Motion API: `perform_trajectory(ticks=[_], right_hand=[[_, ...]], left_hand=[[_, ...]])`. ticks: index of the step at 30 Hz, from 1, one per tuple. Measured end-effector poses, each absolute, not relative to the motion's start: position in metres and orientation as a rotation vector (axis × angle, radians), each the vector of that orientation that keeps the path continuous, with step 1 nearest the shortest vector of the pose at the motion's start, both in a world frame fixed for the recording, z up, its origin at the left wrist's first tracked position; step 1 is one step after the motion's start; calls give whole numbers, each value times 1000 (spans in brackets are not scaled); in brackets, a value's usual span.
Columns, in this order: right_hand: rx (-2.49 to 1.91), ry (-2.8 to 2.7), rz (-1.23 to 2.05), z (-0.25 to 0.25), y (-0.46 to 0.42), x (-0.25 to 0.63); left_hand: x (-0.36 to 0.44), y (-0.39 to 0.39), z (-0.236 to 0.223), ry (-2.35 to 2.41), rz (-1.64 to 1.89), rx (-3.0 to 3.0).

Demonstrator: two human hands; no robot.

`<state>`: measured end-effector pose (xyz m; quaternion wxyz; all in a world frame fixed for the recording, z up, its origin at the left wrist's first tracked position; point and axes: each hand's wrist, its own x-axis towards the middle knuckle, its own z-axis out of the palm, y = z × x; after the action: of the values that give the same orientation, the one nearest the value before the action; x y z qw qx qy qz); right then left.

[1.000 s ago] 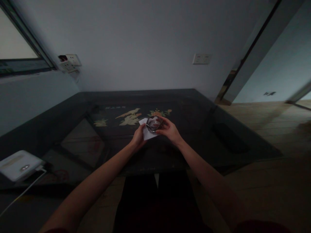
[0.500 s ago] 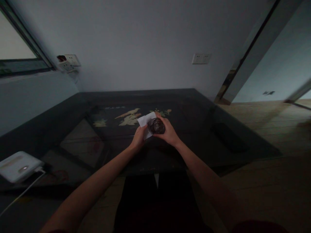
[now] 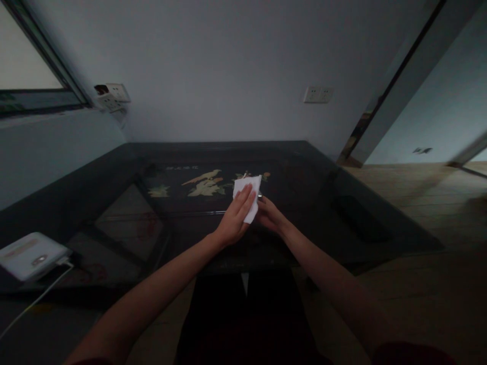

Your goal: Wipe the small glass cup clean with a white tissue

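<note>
A white tissue [image 3: 249,183] lies under the fingers of my left hand [image 3: 235,215], which press it flat against a round, dark, glassy object [image 3: 260,196]. Only a small shiny bit of that object shows at the tissue's right edge; the rest is covered, so its exact kind is unclear. From the right, my right hand [image 3: 271,214] curls around the object and steadies it. Both hands are close together over the near half of the dark table [image 3: 182,230]. My left thumb is out of sight.
A bird-and-flower picture [image 3: 205,183] decorates the glossy tabletop. At the left stands a white box-shaped device [image 3: 32,256] with a white cable [image 3: 41,294]. A dark flat object [image 3: 359,218] lies at the right. Wall sockets [image 3: 318,95] are behind the table.
My left hand has moved right and up with the tissue, from the object's left side onto its face. The object is now mostly hidden, and my right hand has shifted slightly right and down.
</note>
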<state>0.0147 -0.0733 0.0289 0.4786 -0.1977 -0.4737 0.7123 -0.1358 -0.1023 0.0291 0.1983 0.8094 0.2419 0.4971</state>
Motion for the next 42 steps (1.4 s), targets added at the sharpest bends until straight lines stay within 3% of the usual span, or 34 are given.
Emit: perform_trajectory(ticks=[11, 27, 42], right_hand=[[-429, -1119, 1782, 31, -74, 16], [-479, -1169, 1530, 34, -63, 26], [-497, -1136, 1617, 26, -64, 20]], left_hand=[[-133, -100, 40, 803, 1428, 2048], [-129, -107, 43, 848, 1480, 1649], [-129, -110, 44, 775, 1370, 1992]])
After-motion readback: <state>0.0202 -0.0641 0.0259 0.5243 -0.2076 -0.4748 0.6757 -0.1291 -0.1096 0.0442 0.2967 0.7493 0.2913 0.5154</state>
